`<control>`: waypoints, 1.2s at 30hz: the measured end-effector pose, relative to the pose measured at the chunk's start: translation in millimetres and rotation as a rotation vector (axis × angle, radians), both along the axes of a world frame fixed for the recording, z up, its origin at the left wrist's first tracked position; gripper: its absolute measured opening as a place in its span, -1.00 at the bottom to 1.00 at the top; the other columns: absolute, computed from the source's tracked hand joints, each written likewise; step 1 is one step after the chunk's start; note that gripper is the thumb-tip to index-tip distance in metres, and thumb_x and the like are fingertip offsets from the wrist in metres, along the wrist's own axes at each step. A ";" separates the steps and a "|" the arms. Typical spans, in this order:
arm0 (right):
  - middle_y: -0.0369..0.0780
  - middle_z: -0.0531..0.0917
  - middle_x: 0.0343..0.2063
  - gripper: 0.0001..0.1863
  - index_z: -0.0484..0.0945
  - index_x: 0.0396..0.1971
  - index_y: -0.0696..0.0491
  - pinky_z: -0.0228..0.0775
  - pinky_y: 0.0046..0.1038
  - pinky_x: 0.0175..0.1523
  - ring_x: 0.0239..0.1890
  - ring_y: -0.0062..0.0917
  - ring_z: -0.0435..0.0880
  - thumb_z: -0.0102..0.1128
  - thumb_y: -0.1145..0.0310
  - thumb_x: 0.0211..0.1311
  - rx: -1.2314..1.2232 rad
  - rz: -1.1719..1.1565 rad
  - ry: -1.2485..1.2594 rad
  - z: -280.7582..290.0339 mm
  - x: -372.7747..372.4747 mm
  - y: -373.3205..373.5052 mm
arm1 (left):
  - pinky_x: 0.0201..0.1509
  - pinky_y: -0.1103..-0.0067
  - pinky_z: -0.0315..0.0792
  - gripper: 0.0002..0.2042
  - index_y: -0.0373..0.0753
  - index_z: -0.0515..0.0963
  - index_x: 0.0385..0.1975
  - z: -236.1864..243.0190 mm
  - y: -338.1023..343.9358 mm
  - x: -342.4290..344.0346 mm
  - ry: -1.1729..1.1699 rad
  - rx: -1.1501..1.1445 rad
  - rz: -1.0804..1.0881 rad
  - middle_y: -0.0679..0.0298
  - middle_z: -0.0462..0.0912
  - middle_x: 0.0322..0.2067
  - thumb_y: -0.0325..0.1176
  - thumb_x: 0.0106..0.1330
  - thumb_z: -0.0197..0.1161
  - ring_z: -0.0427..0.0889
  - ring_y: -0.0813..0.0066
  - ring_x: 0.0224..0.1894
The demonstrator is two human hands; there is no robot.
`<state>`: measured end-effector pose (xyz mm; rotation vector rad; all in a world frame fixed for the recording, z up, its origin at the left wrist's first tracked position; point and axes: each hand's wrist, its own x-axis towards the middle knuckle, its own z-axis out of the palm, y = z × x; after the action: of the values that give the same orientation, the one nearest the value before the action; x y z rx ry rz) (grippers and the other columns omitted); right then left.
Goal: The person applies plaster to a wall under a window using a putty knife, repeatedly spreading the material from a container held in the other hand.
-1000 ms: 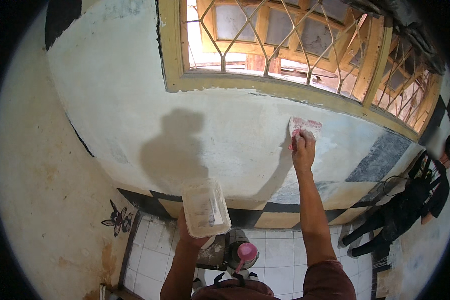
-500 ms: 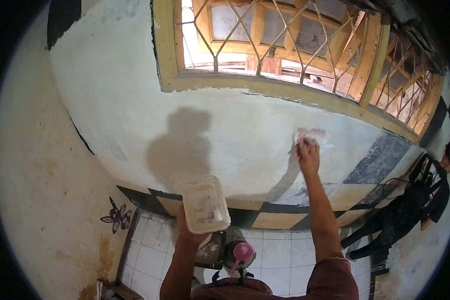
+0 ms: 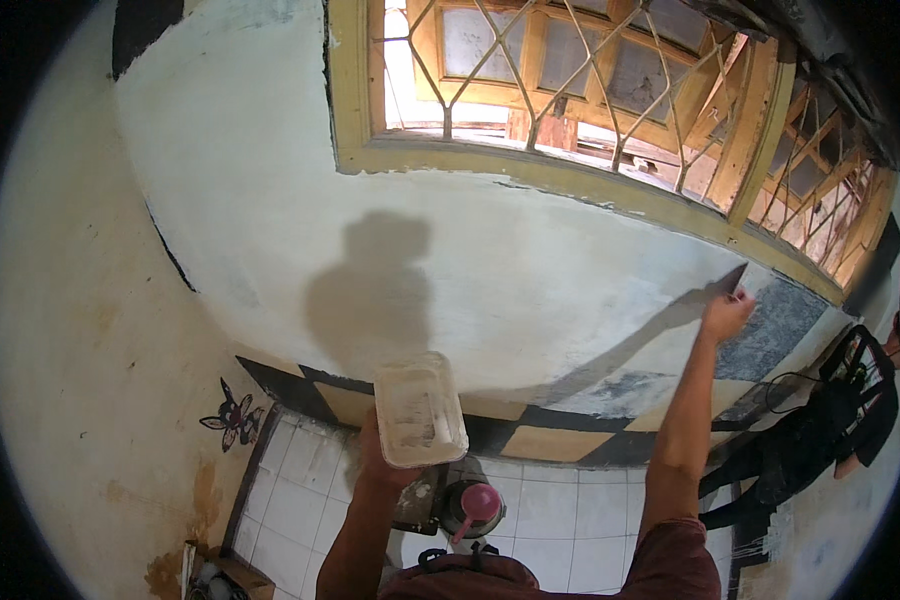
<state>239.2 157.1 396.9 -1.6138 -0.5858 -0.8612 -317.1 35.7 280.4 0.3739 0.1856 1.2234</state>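
My left hand (image 3: pixel 378 452) holds up a whitish rectangular plastic tub (image 3: pixel 422 405), its inside smeared with pale paste and a few grey streaks. The fingers wrap the tub from beneath and are partly hidden by it. Out to the right, my right hand (image 3: pixel 728 315) is closed on a thin putty scraper (image 3: pixel 738 280), seen nearly edge-on against the wall. It is just under the window frame, beside a dark grey painted square (image 3: pixel 778 318). White coating covers most of the wall (image 3: pixel 530 260) between my hands and the window.
A yellow window frame (image 3: pixel 430 158) with metal bars runs above. Black and tan checks (image 3: pixel 560 443) edge the wall's foot. On the tiled floor, a pink dipper (image 3: pixel 480 503) rests on a bucket by a small dark stool. Another person (image 3: pixel 820 425) in dark clothes is at the right.
My right hand has swept the scraper rightward along the wall, from the middle of the white area to near the dark grey square. The left hand still holds the tub.
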 end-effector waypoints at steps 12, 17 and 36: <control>-0.06 0.54 -0.27 -0.76 0.46 -0.25 0.10 0.42 -0.19 -0.12 -0.18 -0.09 0.53 0.15 0.57 0.02 -0.274 0.877 -0.168 -0.5 -433.4 29.4 | 0.16 0.06 0.42 -0.38 -0.12 0.27 0.27 6.8 2.8 -37.5 0.019 0.073 -0.021 0.13 0.43 0.15 0.18 0.35 -0.16 0.47 0.10 0.16; -0.09 0.58 -0.42 -0.83 0.46 -0.30 0.18 0.44 -0.37 -0.24 -0.39 -0.29 0.59 0.17 0.56 0.07 -0.300 1.400 0.052 -3.0 -392.5 -23.3 | 0.09 0.19 0.51 -0.54 -0.18 0.33 0.20 39.6 -10.8 -32.1 0.801 0.442 0.388 0.18 0.53 0.02 -0.04 0.43 -0.12 0.56 0.24 0.05; 0.10 0.64 -0.48 -0.80 0.47 -0.36 0.25 0.49 -0.18 -0.23 -0.35 -0.03 0.67 0.17 0.43 0.08 -0.849 1.108 0.098 -27.7 -420.1 -128.2 | 0.24 0.26 0.35 -0.48 -0.17 0.30 0.24 24.8 -4.0 -32.0 0.044 -0.060 -0.008 0.20 0.48 0.11 0.07 0.45 -0.16 0.48 0.25 0.15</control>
<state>-180.9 28.9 369.2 -1.6426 -1.6948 0.3596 -349.1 31.8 305.2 0.3489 0.2580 1.1997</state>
